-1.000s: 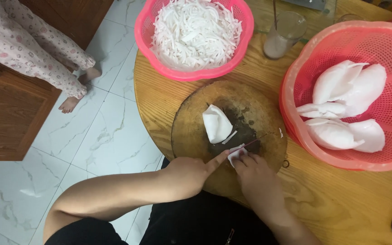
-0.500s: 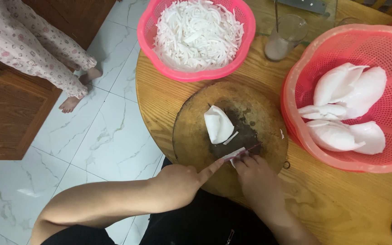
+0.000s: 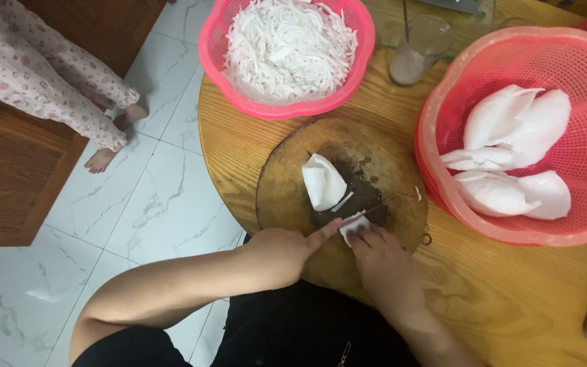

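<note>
Both hands pinch a small white piece [image 3: 353, 226] at the near edge of the round wooden cutting board [image 3: 287, 197].

Right hand [image 3: 382, 261] has its fingers curled down onto the piece, holding it against the board; left hand [image 3: 283, 246] stretches its index finger to touch the same piece from the other side, the remaining fingers loosely folded. Just beyond lies a larger white chunk [image 3: 322, 182] with a thin sliver beside it on the board's dark, wet middle. Farther out on the wooden table [image 3: 511, 299] stand a pink bowl [image 3: 215, 64] of white shreds, a glass [image 3: 421, 49], and a red basket [image 3: 443, 183] holding big white pieces.
</note>
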